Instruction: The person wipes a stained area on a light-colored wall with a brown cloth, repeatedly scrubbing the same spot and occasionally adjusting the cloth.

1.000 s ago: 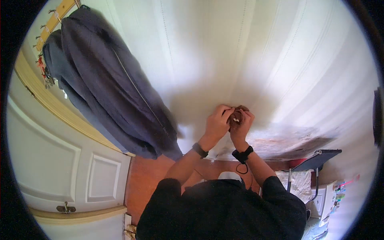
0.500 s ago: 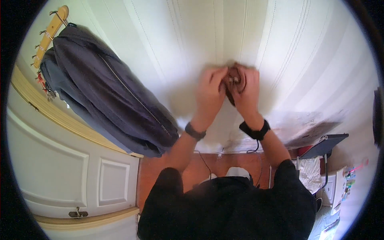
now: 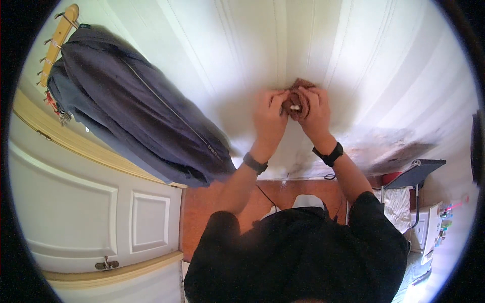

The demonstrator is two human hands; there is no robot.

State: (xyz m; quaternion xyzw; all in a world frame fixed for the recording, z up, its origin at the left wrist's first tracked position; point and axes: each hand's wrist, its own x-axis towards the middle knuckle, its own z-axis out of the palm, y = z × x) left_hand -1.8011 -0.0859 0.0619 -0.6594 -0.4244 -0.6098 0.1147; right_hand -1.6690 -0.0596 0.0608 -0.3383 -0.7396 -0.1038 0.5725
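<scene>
Both hands are raised in front of the striped wall, gripping a bunched brown cloth [image 3: 303, 83] between them. On its left side, the fingers of my left hand [image 3: 269, 113] are curled in and pinch the folds. My right hand [image 3: 317, 115] wraps round the opposite side, thumb and fingers closed on it. A fold curls into a ring in the middle, where a small white thing [image 3: 295, 107] shows; its kind is too small to tell. One corner of the cloth sticks up above my fingertips. Dark bands circle both wrists.
A dark jacket [image 3: 136, 96] hangs from a wooden hook rack [image 3: 60, 38] on the left, above a white panelled door [image 3: 65, 202]. At the right stand a dark folding chair [image 3: 419, 174] and a white cabinet [image 3: 422, 230]. A cable [image 3: 267, 194] runs over the reddish floor.
More of the brown cloth now shows above my fingers, and the white thing in its fold is plainer. My hands stay close together; the whole view has shifted slightly.
</scene>
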